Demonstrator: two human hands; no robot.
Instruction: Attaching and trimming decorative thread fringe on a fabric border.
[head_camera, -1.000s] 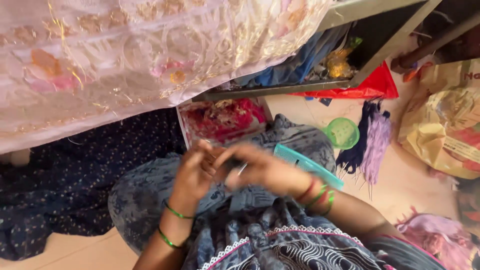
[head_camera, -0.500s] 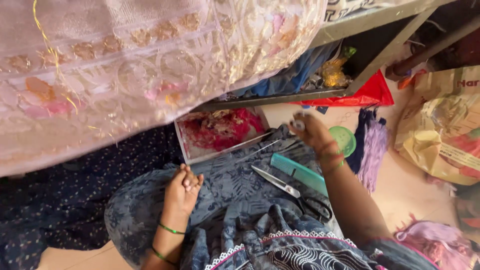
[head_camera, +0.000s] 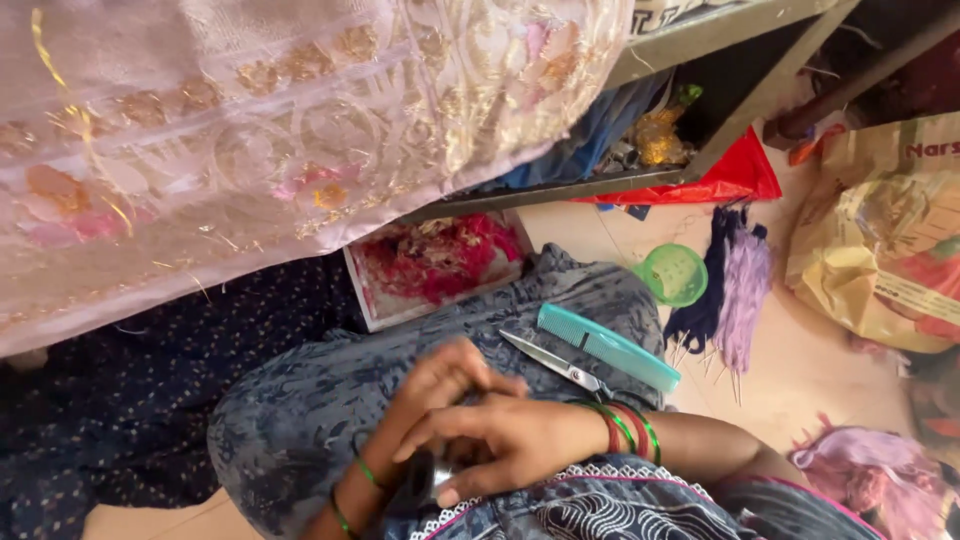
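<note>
Both hands meet on my lap, over the blue-grey patterned cloth (head_camera: 300, 420). My left hand (head_camera: 440, 385) comes up from below with green bangles at the wrist, its fingers curled and partly covered. My right hand (head_camera: 505, 440), with red and green bangles, lies across it, and its fingers close around a small dark object (head_camera: 418, 485). What the left hand holds is hidden. A pair of scissors (head_camera: 560, 365) and a teal comb (head_camera: 610, 347) lie on my knee just beyond the hands.
A pink embroidered fabric (head_camera: 250, 130) hangs across the top. Below it stands a tray of red and pink threads (head_camera: 435, 265). A green lid (head_camera: 675, 272), purple thread bundles (head_camera: 740, 295) and a yellow bag (head_camera: 880, 250) lie on the floor to the right.
My right hand has come back from near the green lid to my lap and now covers the left hand. The view has shifted slightly.
</note>
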